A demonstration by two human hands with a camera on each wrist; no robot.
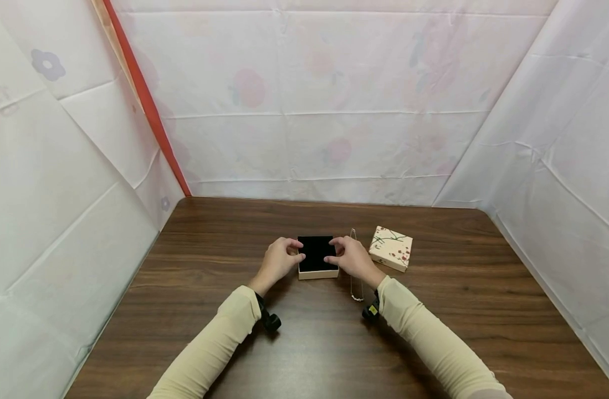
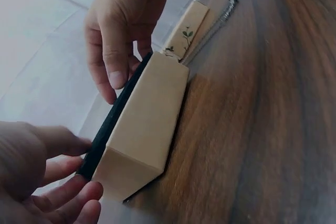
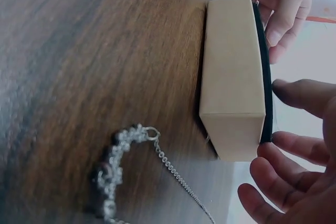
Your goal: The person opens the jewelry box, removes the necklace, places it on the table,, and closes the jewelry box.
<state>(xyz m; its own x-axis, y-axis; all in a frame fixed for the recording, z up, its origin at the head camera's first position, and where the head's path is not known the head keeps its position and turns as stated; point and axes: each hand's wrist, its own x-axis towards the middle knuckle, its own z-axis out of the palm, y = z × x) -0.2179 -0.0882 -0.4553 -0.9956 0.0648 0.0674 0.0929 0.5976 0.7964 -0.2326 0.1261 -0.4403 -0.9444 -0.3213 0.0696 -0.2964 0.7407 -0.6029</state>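
Note:
A cream box base (image 1: 318, 274) sits on the table with a black pad (image 1: 316, 252) across its top, the pad's edge standing slightly above the rim. At the left side, my left hand (image 1: 277, 259) touches the pad with thumb and fingertips, its other fingers near the box corner. Opposite it, my right hand (image 1: 353, 257) has its thumb on the pad's face and a fingertip at the pad's edge. Fingers of both hands are relaxed and slightly bent. Beside the right hand lies a silver necklace (image 3: 113, 166), its thin chain (image 3: 178, 177) partly hidden under that hand in the head view.
A cream lid (image 1: 391, 246) with red flowers and green stems lies to the right of the necklace. Brown wood grain covers the table (image 1: 209, 233). White patterned sheets (image 1: 309, 111) hang behind and at both sides, with a red strip (image 1: 149, 105) at the left.

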